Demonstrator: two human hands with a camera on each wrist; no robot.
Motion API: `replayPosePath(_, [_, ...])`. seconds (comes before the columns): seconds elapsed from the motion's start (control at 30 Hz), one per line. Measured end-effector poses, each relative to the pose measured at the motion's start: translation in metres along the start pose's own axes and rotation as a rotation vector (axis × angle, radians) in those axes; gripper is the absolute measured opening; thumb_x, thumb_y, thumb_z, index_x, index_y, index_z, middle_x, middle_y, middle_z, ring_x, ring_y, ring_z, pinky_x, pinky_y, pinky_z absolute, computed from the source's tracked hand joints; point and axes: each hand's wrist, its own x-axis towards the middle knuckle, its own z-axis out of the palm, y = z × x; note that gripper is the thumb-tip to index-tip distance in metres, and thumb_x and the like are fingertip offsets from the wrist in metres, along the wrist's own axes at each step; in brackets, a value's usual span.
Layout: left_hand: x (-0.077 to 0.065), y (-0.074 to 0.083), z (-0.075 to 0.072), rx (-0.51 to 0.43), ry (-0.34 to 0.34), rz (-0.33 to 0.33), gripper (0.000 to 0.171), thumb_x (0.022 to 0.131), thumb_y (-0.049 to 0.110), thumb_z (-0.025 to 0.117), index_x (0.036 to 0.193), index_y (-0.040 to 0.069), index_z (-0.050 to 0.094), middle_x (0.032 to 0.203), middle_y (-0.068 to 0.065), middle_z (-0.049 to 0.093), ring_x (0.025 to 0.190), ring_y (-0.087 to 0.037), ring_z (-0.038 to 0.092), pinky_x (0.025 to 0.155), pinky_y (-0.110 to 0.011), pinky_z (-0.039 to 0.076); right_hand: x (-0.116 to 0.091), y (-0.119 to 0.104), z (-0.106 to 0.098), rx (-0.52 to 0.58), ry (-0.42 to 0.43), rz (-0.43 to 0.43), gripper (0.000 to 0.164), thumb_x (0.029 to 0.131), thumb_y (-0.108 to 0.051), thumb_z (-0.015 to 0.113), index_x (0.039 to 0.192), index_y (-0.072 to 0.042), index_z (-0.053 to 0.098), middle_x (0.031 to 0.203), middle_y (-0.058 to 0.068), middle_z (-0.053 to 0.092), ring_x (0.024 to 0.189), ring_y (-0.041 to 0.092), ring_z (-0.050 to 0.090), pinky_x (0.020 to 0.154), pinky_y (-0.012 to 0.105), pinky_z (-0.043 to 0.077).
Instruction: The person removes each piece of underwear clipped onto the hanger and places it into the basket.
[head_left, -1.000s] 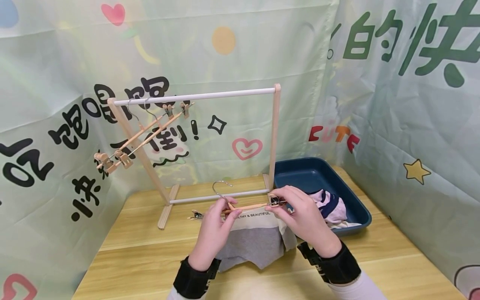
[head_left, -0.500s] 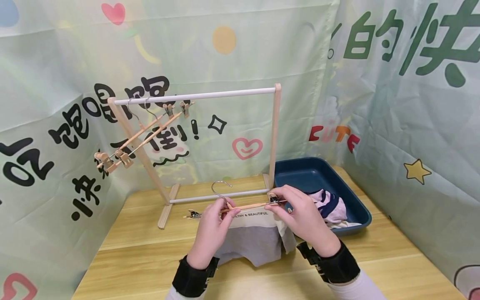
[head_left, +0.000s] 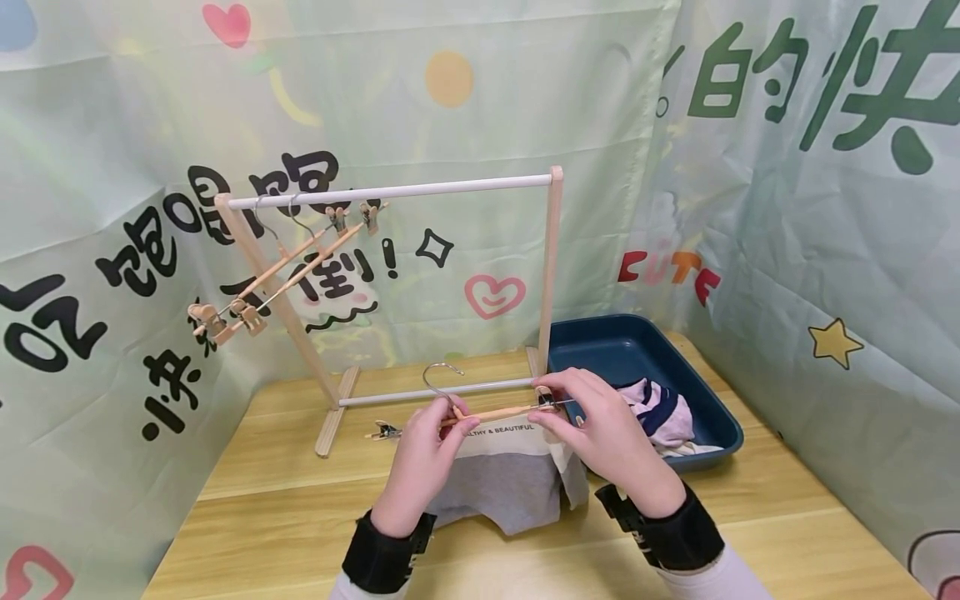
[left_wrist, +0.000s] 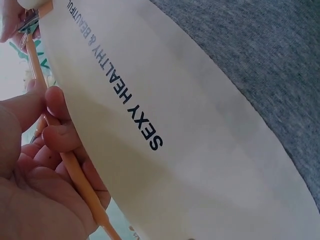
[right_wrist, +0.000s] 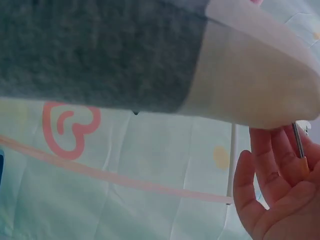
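My left hand (head_left: 423, 454) grips the wooden bar of a clip hanger (head_left: 501, 413) just below its metal hook. At the bar's right end, my right hand (head_left: 600, 429) pinches the metal clip (head_left: 545, 398) between thumb and fingers. A cream-and-grey garment (head_left: 498, 492) with printed lettering hangs under that end, its top edge close to the bar. The hanger's left clip (head_left: 386, 429) sticks out past my left hand with no cloth in it. In the left wrist view, the bar runs through the curled fingers (left_wrist: 62, 137) beside the cream band.
Behind my hands stands a small clothes rack (head_left: 390, 192), with two clip hangers (head_left: 300, 267) on the left of its rail. To the right, a dark blue tub (head_left: 622, 333) holds a pink-and-navy striped cloth (head_left: 660, 412). Printed fabric walls enclose the wooden table (head_left: 262, 500).
The hanger and garment have shifted slightly left with my left hand. My right fingers have moved a little up and left, keeping hold of the clip.
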Motion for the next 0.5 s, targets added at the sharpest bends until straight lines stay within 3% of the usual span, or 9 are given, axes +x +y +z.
replayPosePath(0.3, [0.0002,-0.0016,-0.0015,0.037,-0.031,-0.023,0.014,0.097,0.025,0.071,0.098,0.016,0.061,0.077,0.009,0.058,0.073,-0.009,0.046,0.068,-0.024,0.040,-0.0005,-0.0063,-0.0016,0.008,-0.005,0.094,0.032,0.083,-0.015,0.086,0.113,-0.017,0.073,0.096,-0.012,0.066,0.087,0.004,0.054,0.073,0.023,0.050])
replayPosePath(0.5, [0.0002,-0.0014,-0.0017,0.037,-0.040,-0.028,0.014,0.097,0.025,0.072,0.097,0.016,0.061,0.076,0.009,0.058,0.069,-0.008,0.045,0.068,-0.024,0.039,-0.0008,-0.0087,0.0005,0.004,0.025,0.113,0.027,0.084,-0.014,0.085,0.108,-0.018,0.074,0.089,-0.013,0.063,0.085,0.005,0.054,0.074,0.029,0.049])
